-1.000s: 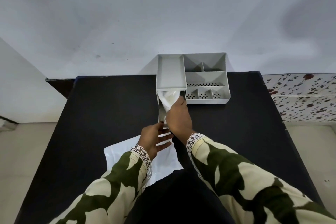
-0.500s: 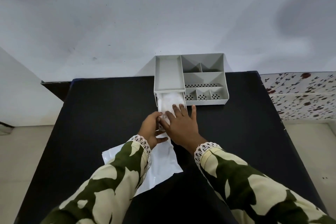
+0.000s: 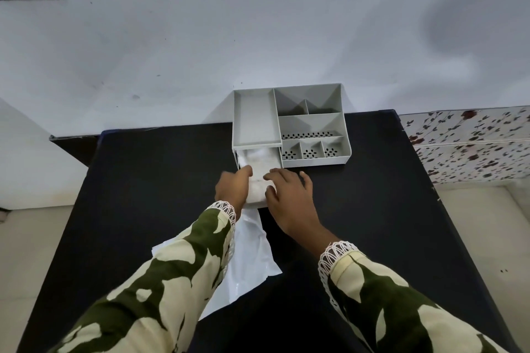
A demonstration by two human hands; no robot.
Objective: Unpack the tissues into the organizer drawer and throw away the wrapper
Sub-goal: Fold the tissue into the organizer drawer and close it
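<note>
A grey organizer (image 3: 312, 126) stands at the back edge of the black table (image 3: 143, 180). Its drawer (image 3: 256, 204) is pulled out toward me from under the left tray and is filled with white tissues (image 3: 259, 159). My left hand (image 3: 232, 188) grips the drawer's left side, thumb on the tissues. My right hand (image 3: 289, 200) lies flat at the drawer's right side, with spread fingertips resting on the tissues. The white plastic wrapper (image 3: 249, 261) lies flat on the table just in front of the drawer, partly under my left forearm.
A pale wall rises right behind the organizer. To the right of the table is a flower-patterned surface (image 3: 473, 137). Light floor tiles show on both sides of the table. The organizer's small compartments (image 3: 312, 152) hold nothing.
My right hand has let go of the tissues it was pushing into the drawer and now rests flat on them. My left hand moved from the drawer's front to its left side.
</note>
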